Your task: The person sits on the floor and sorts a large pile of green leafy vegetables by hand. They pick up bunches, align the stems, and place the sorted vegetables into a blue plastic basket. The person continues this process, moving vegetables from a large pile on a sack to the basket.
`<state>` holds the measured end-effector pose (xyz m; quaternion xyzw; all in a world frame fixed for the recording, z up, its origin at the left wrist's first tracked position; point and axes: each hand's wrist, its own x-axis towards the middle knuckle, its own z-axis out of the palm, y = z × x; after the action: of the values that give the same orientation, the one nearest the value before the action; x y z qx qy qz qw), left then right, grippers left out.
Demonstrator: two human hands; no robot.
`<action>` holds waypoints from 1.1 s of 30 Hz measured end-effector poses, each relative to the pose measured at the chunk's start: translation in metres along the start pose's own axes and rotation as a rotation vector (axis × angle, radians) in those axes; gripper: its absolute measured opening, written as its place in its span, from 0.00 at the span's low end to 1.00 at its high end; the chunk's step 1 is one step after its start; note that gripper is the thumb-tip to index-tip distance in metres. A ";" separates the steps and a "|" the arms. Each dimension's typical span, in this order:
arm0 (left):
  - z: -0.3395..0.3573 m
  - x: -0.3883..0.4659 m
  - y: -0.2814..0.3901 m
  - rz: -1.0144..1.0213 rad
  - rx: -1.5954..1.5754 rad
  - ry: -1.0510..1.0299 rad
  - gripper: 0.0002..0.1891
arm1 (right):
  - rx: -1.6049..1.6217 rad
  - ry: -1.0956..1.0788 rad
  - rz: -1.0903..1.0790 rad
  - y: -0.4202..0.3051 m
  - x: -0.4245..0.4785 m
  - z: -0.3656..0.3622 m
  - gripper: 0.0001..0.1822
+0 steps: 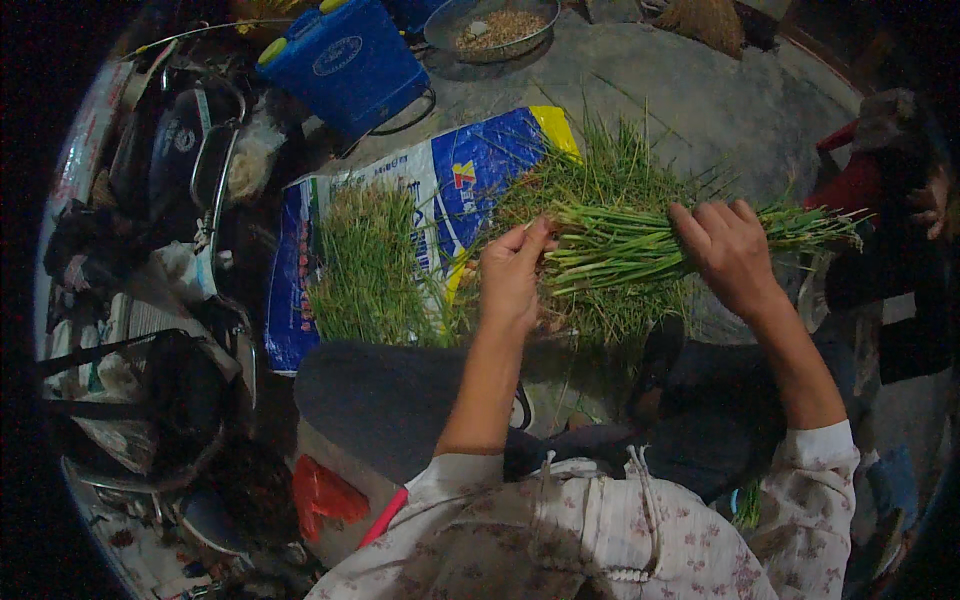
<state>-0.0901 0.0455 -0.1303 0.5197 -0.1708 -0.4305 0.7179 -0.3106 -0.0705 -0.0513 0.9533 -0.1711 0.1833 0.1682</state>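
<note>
A bundle of long green stalks lies level in front of me, its cut or root ends to the left and its leafy tips to the right. My right hand grips it around the middle from above. At the left ends, my left hand has thumb and forefinger pinched together on stem ends; what exactly sits between them is partly hidden. Beneath the bundle spreads a loose heap of grassy stalks. Farther left, a flatter pile of green stalks rests on a blue, white and yellow printed woven sack.
Beyond the sack stands a blue plastic tank. A metal basin of small tan pieces and a straw broom are at the back. A motorcycle lines the left. Another person's hand shows at the right. Red plastic lies lower left.
</note>
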 end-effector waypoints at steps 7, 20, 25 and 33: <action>-0.026 0.013 0.024 0.078 -0.049 0.195 0.11 | -0.013 0.040 0.070 0.013 -0.007 -0.001 0.18; -0.085 0.033 0.037 0.383 -0.435 0.495 0.10 | -0.162 -0.046 0.397 0.076 -0.036 0.000 0.25; -0.074 0.032 0.041 0.383 -0.396 0.615 0.09 | 0.080 0.004 0.725 0.101 -0.048 0.002 0.29; -0.081 0.042 0.003 0.352 0.108 0.612 0.11 | 0.924 0.368 0.718 0.128 -0.060 0.005 0.29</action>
<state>-0.0090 0.0606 -0.1689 0.6243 -0.0572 -0.1150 0.7705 -0.4118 -0.1699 -0.0469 0.7633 -0.3525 0.4451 -0.3083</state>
